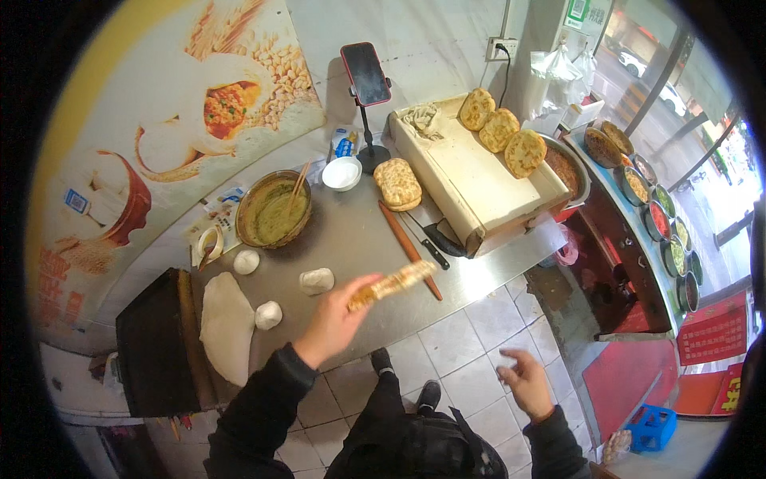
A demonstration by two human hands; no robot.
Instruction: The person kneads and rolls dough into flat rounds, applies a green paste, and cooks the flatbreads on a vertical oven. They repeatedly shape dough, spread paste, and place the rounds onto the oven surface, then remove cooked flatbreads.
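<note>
Gripped at one end in my left hand (339, 320), a browned flatbread (395, 284) is seen edge-on above the front of the steel worktable (359, 242). My right hand (526, 381) is out over the tiled floor, fingers apart and partly curled, holding nothing. Beyond the held bread lie a wooden rolling pin (400, 230) and a black-handled knife (434, 251). A small stack of flatbreads (398, 182) sits behind them. Left of my left hand are a dough piece (316, 281), two dough balls (268, 315) (246, 261) and a long sheet of dough (226, 329).
A cloth-lined box (479, 185) holds three flatbreads (499, 130) along its right rim. A bowl of green paste (274, 209) with chopsticks, a white bowl (342, 173) and a phone on a stand (366, 75) line the back. Several topping bowls (657, 220) stand on the right-hand counter.
</note>
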